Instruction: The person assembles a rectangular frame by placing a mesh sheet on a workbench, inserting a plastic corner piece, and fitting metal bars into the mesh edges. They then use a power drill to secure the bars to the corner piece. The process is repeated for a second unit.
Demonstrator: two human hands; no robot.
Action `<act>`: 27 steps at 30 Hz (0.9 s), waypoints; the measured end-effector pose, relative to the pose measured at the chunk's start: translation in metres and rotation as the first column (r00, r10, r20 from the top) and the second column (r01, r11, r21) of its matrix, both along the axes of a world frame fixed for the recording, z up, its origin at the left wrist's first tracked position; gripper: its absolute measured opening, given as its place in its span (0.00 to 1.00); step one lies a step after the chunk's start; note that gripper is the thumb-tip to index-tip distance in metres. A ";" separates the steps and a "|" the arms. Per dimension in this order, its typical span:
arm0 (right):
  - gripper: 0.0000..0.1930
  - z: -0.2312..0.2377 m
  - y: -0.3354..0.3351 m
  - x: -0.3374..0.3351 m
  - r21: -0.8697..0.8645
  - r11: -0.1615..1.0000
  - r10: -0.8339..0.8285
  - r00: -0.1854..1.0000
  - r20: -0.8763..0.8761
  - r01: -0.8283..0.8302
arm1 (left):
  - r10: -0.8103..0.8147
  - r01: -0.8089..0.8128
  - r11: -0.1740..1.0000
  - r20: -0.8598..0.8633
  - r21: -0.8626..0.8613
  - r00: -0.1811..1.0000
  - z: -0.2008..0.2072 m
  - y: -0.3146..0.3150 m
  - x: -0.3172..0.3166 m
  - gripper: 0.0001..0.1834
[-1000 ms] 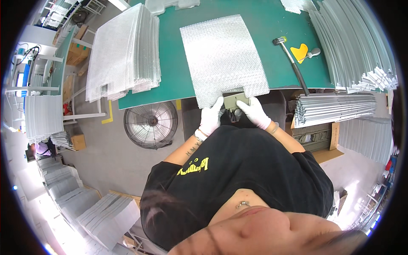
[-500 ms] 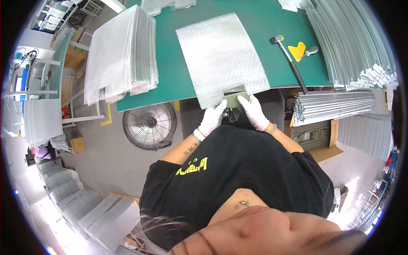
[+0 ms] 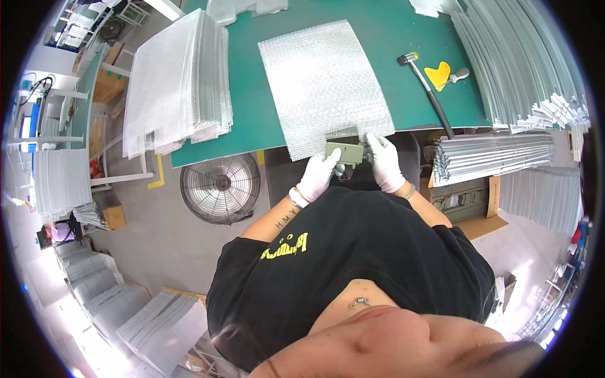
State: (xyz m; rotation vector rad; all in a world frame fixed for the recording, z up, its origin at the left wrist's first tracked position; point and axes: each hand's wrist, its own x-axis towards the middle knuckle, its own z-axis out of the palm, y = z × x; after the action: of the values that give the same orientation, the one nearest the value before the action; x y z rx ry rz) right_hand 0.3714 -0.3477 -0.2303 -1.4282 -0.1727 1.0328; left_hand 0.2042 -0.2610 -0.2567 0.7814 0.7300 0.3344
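A silvery wire-mesh sheet (image 3: 328, 82) with a notch in its near edge lies on the green tabletop (image 3: 249, 94), that edge overhanging the table. My left hand (image 3: 318, 173), in a white glove, is closed on an olive-grey rectangular plastic piece (image 3: 343, 152), thumb on top, just in front of the notch. The piece is apart from my right hand. My right hand (image 3: 384, 167), also gloved, has its fingertips drawn together at the right corner of the notch. Whether they pinch the mesh or some small part is too fine to make out.
Left on the table stands a stack of mesh sheets (image 3: 170, 82). To the right lie a mallet (image 3: 430, 101), a yellow scraper (image 3: 436, 77), a screwdriver (image 3: 462, 74) and long metal strips (image 3: 517, 63). Below are a floor fan (image 3: 220, 186) and an open carton (image 3: 466, 205).
My right hand has let go of the olive-grey piece and moved up to the notch's right corner. The left hand has drawn the piece slightly nearer and tilted it.
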 end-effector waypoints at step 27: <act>0.20 -0.032 -0.030 -0.008 0.143 0.986 0.105 0.989 -0.103 -0.090 | 0.004 0.515 -0.519 -0.600 0.682 0.800 0.079 0.102 0.083 0.36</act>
State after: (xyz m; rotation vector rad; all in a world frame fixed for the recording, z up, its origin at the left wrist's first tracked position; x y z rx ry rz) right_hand 0.3636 -0.3780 -0.2626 -1.2439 -0.2309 1.1552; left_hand 0.2874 -0.1591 -0.1781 2.9756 0.1826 0.2068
